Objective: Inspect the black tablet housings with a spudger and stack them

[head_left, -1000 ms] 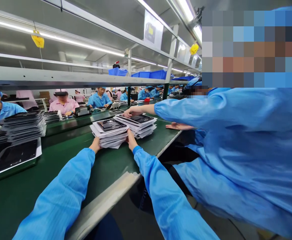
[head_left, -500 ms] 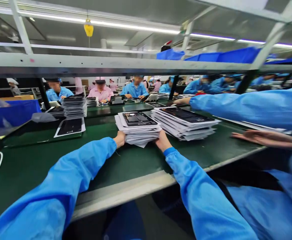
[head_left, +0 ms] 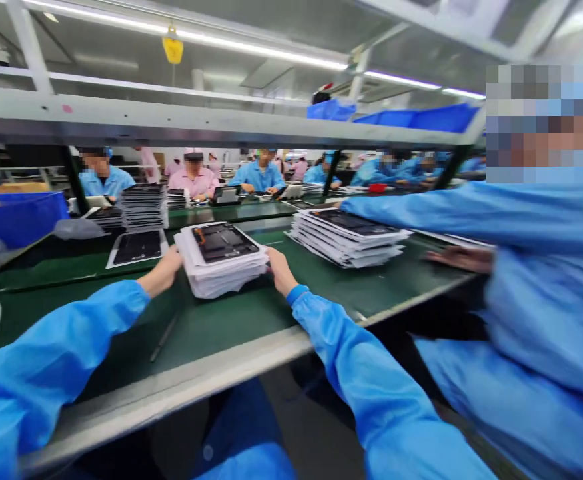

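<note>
Between my hands is a stack of white sheets [head_left: 221, 273], with a dark tablet-like device [head_left: 226, 241] on top showing its inner parts and an orange strip. My left hand [head_left: 166, 270] grips the stack's left side, fingers partly hidden behind it. On the opposite side, my right hand [head_left: 280, 272] is closed on the right edge. Whether the stack rests on the green bench [head_left: 251, 320] or hangs just above it, I cannot tell. A thin dark rod-shaped tool [head_left: 163, 339] lies in front of my left hand.
To the right stands a second stack of sheets and dark panels [head_left: 348, 240], with a co-worker's sleeve [head_left: 411, 210] reaching behind it. At back left are a single panel on white paper [head_left: 138, 248], a tall stack [head_left: 144, 208] and a blue bin [head_left: 21, 217]. A shelf beam [head_left: 186, 123] crosses overhead.
Both my hands have moved left with the stack, away from the second stack. The rod-shaped tool now shows on the bench. The co-worker at right has leaned further into view.
</note>
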### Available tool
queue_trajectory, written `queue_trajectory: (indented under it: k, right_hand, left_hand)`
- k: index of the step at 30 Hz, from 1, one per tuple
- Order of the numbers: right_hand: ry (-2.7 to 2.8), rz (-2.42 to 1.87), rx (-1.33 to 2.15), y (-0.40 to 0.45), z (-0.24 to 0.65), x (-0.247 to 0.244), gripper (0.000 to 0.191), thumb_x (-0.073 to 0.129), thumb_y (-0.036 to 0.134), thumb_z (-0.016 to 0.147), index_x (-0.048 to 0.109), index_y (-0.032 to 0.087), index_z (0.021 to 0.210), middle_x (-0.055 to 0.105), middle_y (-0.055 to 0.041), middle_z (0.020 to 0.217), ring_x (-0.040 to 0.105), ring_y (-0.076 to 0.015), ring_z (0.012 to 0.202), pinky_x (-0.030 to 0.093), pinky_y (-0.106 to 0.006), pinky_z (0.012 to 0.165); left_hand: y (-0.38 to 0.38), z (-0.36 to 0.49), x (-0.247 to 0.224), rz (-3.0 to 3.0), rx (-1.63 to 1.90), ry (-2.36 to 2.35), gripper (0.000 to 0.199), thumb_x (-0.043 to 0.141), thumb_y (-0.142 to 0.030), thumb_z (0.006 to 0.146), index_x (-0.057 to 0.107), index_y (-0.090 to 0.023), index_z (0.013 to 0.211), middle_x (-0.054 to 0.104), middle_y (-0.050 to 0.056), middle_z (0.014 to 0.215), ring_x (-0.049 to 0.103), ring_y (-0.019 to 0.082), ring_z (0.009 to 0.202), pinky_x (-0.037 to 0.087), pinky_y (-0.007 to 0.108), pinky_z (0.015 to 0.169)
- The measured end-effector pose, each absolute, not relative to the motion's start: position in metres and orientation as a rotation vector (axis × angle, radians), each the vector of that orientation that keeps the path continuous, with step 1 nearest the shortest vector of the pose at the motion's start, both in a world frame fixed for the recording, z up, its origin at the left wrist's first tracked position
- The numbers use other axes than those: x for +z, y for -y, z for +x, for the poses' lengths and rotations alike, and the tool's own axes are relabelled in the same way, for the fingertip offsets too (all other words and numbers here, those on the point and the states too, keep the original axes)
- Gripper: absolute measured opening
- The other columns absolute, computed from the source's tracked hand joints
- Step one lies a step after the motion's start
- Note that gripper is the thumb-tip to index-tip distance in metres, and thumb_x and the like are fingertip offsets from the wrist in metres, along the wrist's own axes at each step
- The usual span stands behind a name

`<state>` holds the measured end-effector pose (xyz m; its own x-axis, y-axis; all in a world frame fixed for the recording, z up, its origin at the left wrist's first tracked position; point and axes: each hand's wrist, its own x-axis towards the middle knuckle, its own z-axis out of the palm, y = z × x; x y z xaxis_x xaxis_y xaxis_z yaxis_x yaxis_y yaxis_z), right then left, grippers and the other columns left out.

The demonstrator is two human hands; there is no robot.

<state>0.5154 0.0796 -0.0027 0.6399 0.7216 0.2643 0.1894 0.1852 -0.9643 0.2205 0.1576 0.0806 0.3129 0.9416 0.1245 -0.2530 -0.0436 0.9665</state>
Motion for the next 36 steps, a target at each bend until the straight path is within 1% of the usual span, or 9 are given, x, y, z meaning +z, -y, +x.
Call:
queue_trajectory:
  k: [3, 6, 8, 11, 14, 17, 20, 24, 36]
  right_hand:
    - [0.847, -1.528, 0.249, -0.038, 0.552, -0.002, 0.037, 0.063, 0.038, 0.097, 0.060, 0.018, 0.128, 0.063, -0.0095, 0.129, 0.065, -0.0228, 0.109, 0.057, -0.045, 0.091]
    - [0.835, -1.703, 0.059, 0.007, 0.596, 0.001, 0.037, 0.063, 0.038, 0.097, 0.060, 0.018, 0.128, 0.063, -0.0094, 0.129, 0.065, -0.0229, 0.109, 0.057, -0.045, 0.091]
    - [0.839, -1.806, -0.055, 0.032, 0.625, 0.004, 0.036, 0.063, 0.038, 0.097, 0.060, 0.018, 0.127, 0.062, -0.0093, 0.129, 0.065, -0.0228, 0.109, 0.057, -0.045, 0.092]
    - [0.855, -1.931, -0.205, 0.059, 0.663, 0.008, 0.035, 0.062, 0.038, 0.098, 0.061, 0.019, 0.127, 0.062, -0.0092, 0.130, 0.065, -0.0226, 0.110, 0.057, -0.044, 0.092]
    - [0.866, -2.030, -0.337, 0.075, 0.689, 0.005, 0.033, 0.061, 0.038, 0.098, 0.061, 0.020, 0.126, 0.062, -0.0093, 0.130, 0.064, -0.0222, 0.110, 0.057, -0.044, 0.093]
    - [0.879, -2.106, -0.439, 0.081, 0.707, 0.001, 0.032, 0.060, 0.038, 0.099, 0.062, 0.021, 0.125, 0.062, -0.0094, 0.131, 0.064, -0.0217, 0.110, 0.056, -0.044, 0.094]
    - [0.876, -2.163, -0.507, 0.080, 0.726, 0.002, 0.034, 0.061, 0.038, 0.098, 0.061, 0.020, 0.126, 0.062, -0.0093, 0.129, 0.065, -0.0220, 0.109, 0.057, -0.044, 0.092]
    - [0.876, -2.215, -0.611, 0.082, 0.746, 0.007, 0.036, 0.062, 0.038, 0.098, 0.060, 0.018, 0.127, 0.063, -0.0091, 0.128, 0.066, -0.0223, 0.107, 0.058, -0.044, 0.090]
    - [1.482, -2.250, -1.012, 0.082, 0.711, 0.016, 0.037, 0.063, 0.037, 0.097, 0.060, 0.017, 0.128, 0.062, -0.0103, 0.131, 0.064, -0.0239, 0.112, 0.056, -0.046, 0.094]
  left_hand:
    - [-0.172, 0.204, 0.111, 1.322, 1.249, -0.789, 0.039, 0.065, -0.026, 0.095, 0.056, -0.017, 0.132, 0.050, 0.012, 0.146, 0.049, 0.031, 0.134, 0.043, 0.055, 0.111]
    - [-0.167, 0.215, 0.128, 1.444, 1.288, -0.722, 0.053, 0.058, -0.003, 0.080, 0.056, -0.021, 0.131, 0.048, 0.007, 0.151, 0.034, 0.026, 0.148, 0.026, 0.047, 0.124]
    - [-0.147, 0.238, 0.130, 1.553, 1.235, -0.629, 0.061, 0.055, 0.001, 0.071, 0.060, -0.023, 0.126, 0.055, 0.005, 0.146, 0.037, 0.024, 0.147, 0.024, 0.042, 0.126]
    - [-0.105, 0.290, 0.122, 1.733, 1.052, -0.456, 0.049, 0.056, -0.001, 0.071, 0.071, -0.023, 0.112, 0.066, 0.002, 0.132, 0.052, 0.024, 0.136, 0.031, 0.039, 0.123]
    - [-0.069, 0.351, 0.104, 1.859, 0.769, -0.340, 0.028, 0.059, -0.003, 0.080, 0.076, -0.021, 0.093, 0.075, 0.003, 0.111, 0.064, 0.022, 0.118, 0.041, 0.038, 0.115]
    - [-0.052, 0.410, 0.083, 1.896, 0.539, -0.333, 0.008, 0.066, -0.019, 0.093, 0.071, -0.015, 0.098, 0.072, 0.007, 0.109, 0.066, 0.021, 0.107, 0.051, 0.043, 0.103]
    - [-0.050, 0.459, 0.067, 1.871, 0.403, -0.394, 0.025, 0.063, -0.034, 0.098, 0.065, -0.015, 0.114, 0.066, 0.009, 0.119, 0.066, 0.021, 0.106, 0.056, 0.043, 0.094]
    - [-0.059, 0.507, 0.059, 1.784, 0.326, -0.485, 0.032, 0.062, -0.036, 0.099, 0.061, -0.016, 0.124, 0.063, 0.010, 0.124, 0.065, 0.022, 0.106, 0.057, 0.042, 0.092]
    - [-0.071, 0.577, 0.045, 1.568, 0.312, -0.545, 0.034, 0.061, -0.036, 0.099, 0.060, -0.017, 0.126, 0.062, 0.010, 0.126, 0.065, 0.022, 0.106, 0.057, 0.042, 0.091]
